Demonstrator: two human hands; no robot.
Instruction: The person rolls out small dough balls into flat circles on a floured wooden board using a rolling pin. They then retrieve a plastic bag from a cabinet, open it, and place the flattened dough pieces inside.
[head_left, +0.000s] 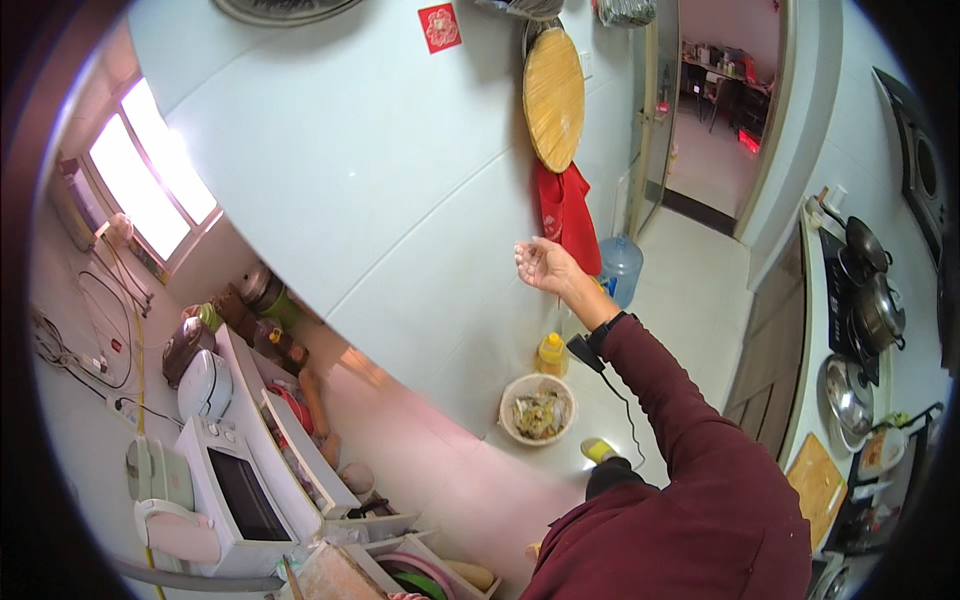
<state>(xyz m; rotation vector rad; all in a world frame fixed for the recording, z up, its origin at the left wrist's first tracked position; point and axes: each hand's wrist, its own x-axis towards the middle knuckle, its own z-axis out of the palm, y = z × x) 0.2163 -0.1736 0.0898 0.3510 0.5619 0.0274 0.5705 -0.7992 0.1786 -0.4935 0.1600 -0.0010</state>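
Observation:
My right hand (546, 265) is raised in front of the white wall, palm showing, fingers loosely curled and holding nothing. White powder seems to dust its fingertips. A hanging red cloth (570, 214) is just beyond it, and whether they touch cannot be told. Above the cloth hangs a round woven straw tray (555, 101). A black band (611, 330) circles my wrist, with a small black device (585, 352) and cable beside it. Below my forearm, a lined waste bin (538, 409) holding scraps stands on the floor. My left hand is out of view.
A yellow-capped bottle (553, 354) and a blue water jug (621, 266) stand along the wall. At left, a white microwave (232, 480) sits on a cabinet with open drawers (427, 562). Pots (877, 311) and a wooden cutting board (816, 484) are on the right counter.

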